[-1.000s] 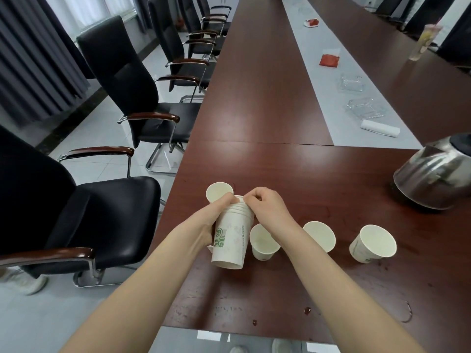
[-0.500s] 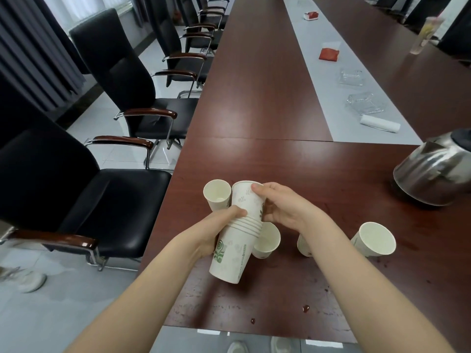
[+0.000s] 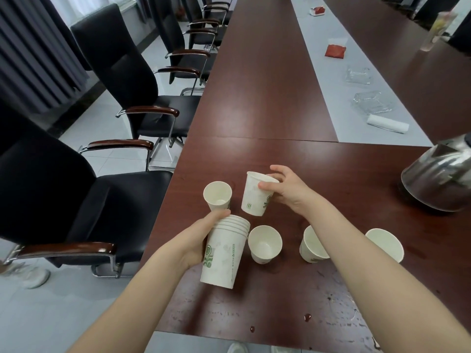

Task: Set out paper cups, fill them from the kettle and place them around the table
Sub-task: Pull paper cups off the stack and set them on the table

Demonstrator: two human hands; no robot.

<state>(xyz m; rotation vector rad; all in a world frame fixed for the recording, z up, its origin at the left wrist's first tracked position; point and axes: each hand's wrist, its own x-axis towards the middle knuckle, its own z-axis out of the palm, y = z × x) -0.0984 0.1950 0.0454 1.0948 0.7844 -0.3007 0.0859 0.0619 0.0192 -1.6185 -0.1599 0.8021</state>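
Paper cups (image 3: 265, 244): four stand on the table (image 3: 254, 98), right fingers (image 3: 266, 186) grip a fifth cup (image 3: 254, 200), left fingers (image 3: 219, 215) grip the stack (image 3: 224, 253).

Black armchairs (image 3: 122, 80) stand at left; glass ashtrays (image 3: 358, 75), a red packet (image 3: 335, 50) and a rolled white cloth (image 3: 387, 124) lie beyond.

The left hand (image 3: 201, 240) holds a stack of paper cups (image 3: 224, 253), tilted, above the desk (image 3: 267, 98). The right hand (image 3: 288, 192) holds a single cup (image 3: 254, 197) near it. Four loose cups (image 3: 265, 244) stand on the desk. A kettle (image 3: 438, 174) sits at the right.
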